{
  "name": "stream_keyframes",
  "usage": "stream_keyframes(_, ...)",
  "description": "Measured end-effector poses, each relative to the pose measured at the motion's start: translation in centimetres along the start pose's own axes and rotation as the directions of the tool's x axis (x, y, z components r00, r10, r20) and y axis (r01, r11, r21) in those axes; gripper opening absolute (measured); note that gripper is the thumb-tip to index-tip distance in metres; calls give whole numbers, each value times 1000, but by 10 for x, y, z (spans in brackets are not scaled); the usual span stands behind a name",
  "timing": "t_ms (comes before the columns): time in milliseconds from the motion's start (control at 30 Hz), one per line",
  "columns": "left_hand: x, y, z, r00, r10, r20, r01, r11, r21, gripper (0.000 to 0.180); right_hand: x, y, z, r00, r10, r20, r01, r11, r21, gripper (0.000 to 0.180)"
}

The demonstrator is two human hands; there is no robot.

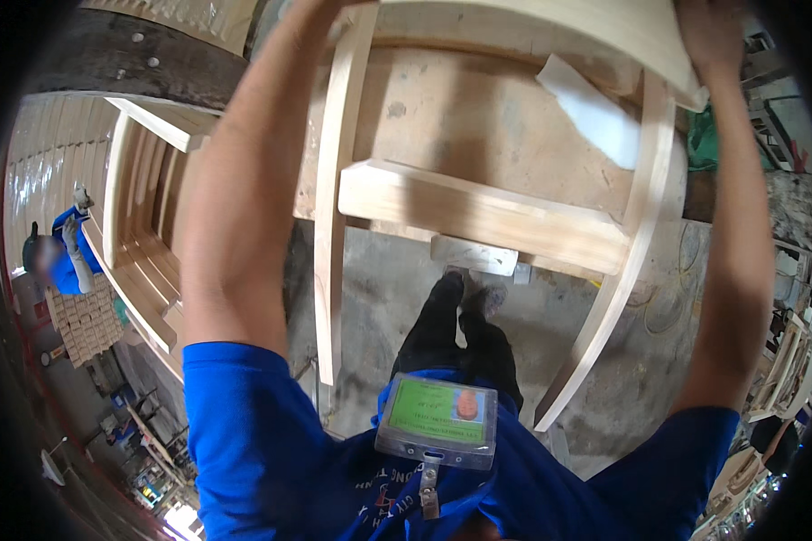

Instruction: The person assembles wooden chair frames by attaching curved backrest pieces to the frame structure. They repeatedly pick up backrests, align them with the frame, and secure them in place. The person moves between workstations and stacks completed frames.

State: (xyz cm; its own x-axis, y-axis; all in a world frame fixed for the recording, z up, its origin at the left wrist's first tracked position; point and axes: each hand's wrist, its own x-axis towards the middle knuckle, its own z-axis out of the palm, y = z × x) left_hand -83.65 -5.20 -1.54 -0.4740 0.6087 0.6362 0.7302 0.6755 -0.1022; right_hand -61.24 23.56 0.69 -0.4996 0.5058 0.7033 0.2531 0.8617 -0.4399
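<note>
A pale, unpainted wooden chair frame is in front of me, its two long legs pointing toward my body and a thick crossbar joining them. A broad curved panel forms its far end. My right hand is against the right end of that panel; its fingers are hidden or cut off by the upper edge. My left forearm reaches up beside the left leg, and the hand itself lies beyond the upper edge. Behind the frame is a worn brown board with a white sheet piece on it.
Another slatted wooden frame stands at the left, near a dark beam. Beyond it a person in blue wears gloves. Green material and stacked wooden parts lie at the right. Concrete floor shows below.
</note>
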Motion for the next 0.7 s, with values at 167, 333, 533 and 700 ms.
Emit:
stream_keyframes(167,-87,-15,6,990,-132,45,138,884,-446,64,9,28,3,993,-6,119,11,999,-42,56)
stream_keyframes(333,-281,-27,-83,844,-319,431,488,789,-374,60,-118,33,-51,993,-117,25,119,981,-153,60)
stream_keyframes(533,-478,46,-235,152,-466,872,988,99,-120,72,-472,14,-248,640,585,498,-721,682,124,53)
stream_keyframes(700,-482,75,-260,-34,-493,869,997,-78,-5,84,-576,-62,-314,229,730,645,-973,181,140,40)
